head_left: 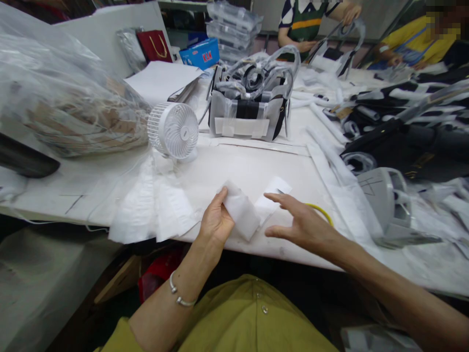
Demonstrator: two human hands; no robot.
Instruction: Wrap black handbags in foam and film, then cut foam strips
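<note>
My left hand (216, 217) pinches a translucent white sheet of thin packing material (244, 212) by its left side, over the front of the white table (256, 166). To the right of it, my right hand (298, 220) is open, thumb and fingers spread apart, with nothing between them. A smaller white piece (271, 195) lies just beyond the right fingertips and partly behind the sheet. Something yellow and curved (322, 212), like a handle, shows behind my right hand; the rest of it is hidden.
A white fan (174, 131) stands on the left beside loose white sheets (154, 210). Wrapped handbags (247, 110) stand at the back. A grey-white tape dispenser (384, 200) and black bags (421, 146) are on the right. Two people (308, 24) sit across the table.
</note>
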